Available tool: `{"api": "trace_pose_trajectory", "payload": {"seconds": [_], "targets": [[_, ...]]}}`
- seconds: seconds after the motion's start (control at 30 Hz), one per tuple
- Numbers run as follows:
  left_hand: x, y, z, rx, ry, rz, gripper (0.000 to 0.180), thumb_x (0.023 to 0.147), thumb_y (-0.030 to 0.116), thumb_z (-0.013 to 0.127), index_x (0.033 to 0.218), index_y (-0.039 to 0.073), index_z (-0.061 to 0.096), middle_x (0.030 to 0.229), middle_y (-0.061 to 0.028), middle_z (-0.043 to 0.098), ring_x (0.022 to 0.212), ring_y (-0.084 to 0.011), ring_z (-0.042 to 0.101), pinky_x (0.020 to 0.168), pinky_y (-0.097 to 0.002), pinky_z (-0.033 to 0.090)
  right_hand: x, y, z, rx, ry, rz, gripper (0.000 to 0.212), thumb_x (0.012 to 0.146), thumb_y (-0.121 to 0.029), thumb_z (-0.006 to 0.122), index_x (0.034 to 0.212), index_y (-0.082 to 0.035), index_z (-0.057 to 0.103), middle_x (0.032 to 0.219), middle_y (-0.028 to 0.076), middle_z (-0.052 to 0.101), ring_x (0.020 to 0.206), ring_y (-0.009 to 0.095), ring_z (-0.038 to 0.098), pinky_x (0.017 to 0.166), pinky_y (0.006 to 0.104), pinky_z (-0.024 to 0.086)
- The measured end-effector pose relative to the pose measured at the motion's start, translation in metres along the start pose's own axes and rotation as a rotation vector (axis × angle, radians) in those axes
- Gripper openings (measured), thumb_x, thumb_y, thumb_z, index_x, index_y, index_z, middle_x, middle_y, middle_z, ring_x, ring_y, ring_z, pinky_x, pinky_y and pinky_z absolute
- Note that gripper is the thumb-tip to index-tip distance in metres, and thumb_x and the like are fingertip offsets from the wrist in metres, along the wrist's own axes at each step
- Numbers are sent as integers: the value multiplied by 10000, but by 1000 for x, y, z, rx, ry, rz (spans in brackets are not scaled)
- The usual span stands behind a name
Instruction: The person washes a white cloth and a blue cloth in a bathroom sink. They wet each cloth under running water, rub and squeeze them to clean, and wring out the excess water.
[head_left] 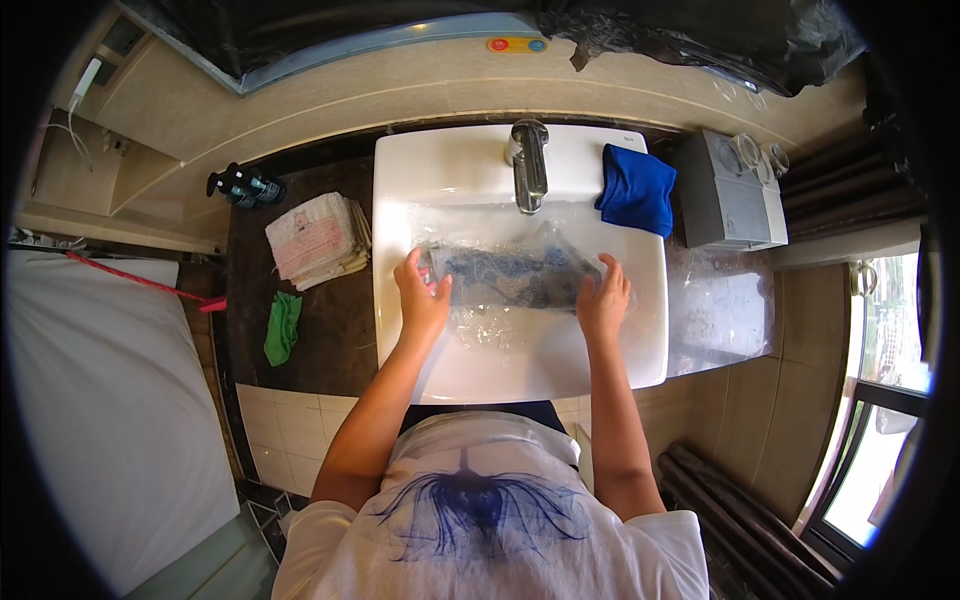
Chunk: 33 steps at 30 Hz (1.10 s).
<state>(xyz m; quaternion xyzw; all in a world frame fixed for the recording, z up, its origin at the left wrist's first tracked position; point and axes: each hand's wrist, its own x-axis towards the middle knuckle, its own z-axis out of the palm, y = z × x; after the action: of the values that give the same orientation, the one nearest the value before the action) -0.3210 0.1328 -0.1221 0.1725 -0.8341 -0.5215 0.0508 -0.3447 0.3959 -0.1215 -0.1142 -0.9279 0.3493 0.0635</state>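
Note:
A long, greyish see-through plastic piece (510, 275), with bluish patches, lies across the white sink (520, 370). Whether it is a bag or a box I cannot make out. My left hand (424, 290) grips its left end, thumb on the near side, with a bit of red showing by the fingers. At the opposite end my right hand (603, 297) has its fingers bent over the plastic's edge. Water glistens in the basin around it. Above the far side of the basin stands a chrome faucet (528, 170).
A folded blue cloth (637, 190) hangs over the sink's right rim, beside a grey box (722, 195) with glass cups (742, 153). Leftward on the dark counter (335, 345) are stacked towels (315, 240), a green cloth (283, 328) and dark pump bottles (250, 187).

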Motion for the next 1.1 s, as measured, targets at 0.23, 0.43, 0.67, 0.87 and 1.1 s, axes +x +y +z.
{"api": "trace_pose_trajectory", "payload": {"seconds": [0.23,0.43,0.67,0.87,1.1], "targets": [[-19,34,55,558,-253,176,545,854,341,515,1342,194,323,1433,-196,126,1295,-451,101,988,-629,101,-16,-42,36,-494,-237,-143,576,804,-381,533,1337,-248,358,1454,66,168,1301,393,157,972,641,141],[-13,10,73,759,-373,312,546,870,346,493,1361,212,293,1449,-183,92,1313,-451,39,975,-665,17,-13,-40,51,-551,-223,-202,551,775,-329,589,1286,-216,418,1441,64,204,1296,368,174,961,611,182],[8,-22,97,-45,-401,106,535,885,367,471,1356,183,298,1378,-116,294,1281,-297,244,1039,-436,201,5,-32,77,56,-315,33,265,782,-237,624,1006,-113,553,1071,80,549,832,230,539,646,367,456],[14,30,85,-1221,-418,-838,538,909,523,323,1284,145,400,1193,-64,505,1105,-220,483,917,-370,390,2,-71,61,1424,-526,584,145,838,-169,621,825,-66,521,804,31,580,688,89,522,572,244,441],[11,-11,102,-1576,-624,-725,361,920,384,375,1124,108,489,942,-29,543,838,-162,534,725,-298,454,-25,-118,67,571,-1,-162,256,793,-132,612,576,-61,497,535,78,542,456,243,503,454,321,392]]}}
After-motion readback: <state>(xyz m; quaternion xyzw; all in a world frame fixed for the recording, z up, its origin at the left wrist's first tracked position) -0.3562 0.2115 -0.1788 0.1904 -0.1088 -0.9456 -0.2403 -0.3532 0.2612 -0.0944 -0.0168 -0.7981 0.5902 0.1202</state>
